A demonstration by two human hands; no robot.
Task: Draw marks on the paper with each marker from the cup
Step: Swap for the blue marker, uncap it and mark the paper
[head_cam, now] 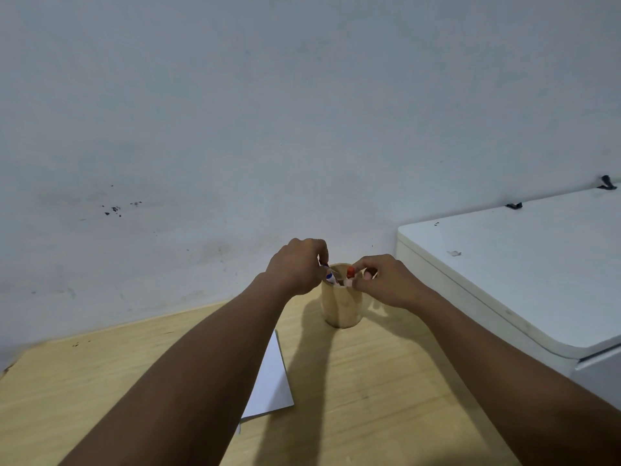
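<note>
A tan cylindrical cup (342, 306) stands upright on the wooden table (386, 391) near the wall. My left hand (297, 265) is at the cup's left rim, fingers pinched on a blue-and-white marker (330, 276) that leans out of the cup. My right hand (386, 280) is at the right rim, thumb and forefinger closed on the red-capped marker (350, 272) standing in the cup. A white sheet of paper (272, 381) lies on the table in front of the cup, largely hidden under my left forearm.
A white box-like appliance (524, 264) with a flat lid fills the right side, close beside the cup. A pale wall (235, 129) rises directly behind the table. The table's left corner (10, 368) is at the far left.
</note>
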